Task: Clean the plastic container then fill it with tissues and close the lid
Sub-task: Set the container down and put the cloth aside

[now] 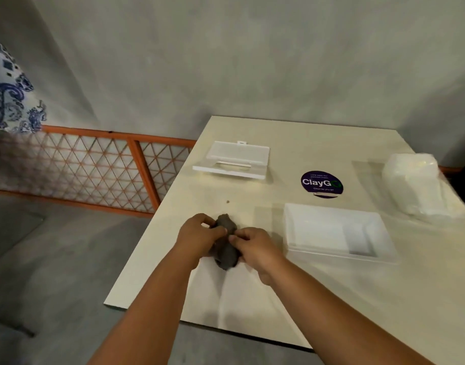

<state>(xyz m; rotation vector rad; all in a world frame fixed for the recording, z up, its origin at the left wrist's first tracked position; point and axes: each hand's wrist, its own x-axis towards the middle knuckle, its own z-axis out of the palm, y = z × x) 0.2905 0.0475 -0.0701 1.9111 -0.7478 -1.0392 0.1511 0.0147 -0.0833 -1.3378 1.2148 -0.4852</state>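
now both hands bunch grey cloth [226, 242], long axis near-to-far.

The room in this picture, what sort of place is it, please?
Probably a plain indoor workspace, perhaps a shared or public area. Signs: bare grey concrete wall and floor, a white table bearing a round "ClayGo" clean-up sticker, and an orange lattice barrier beside it.
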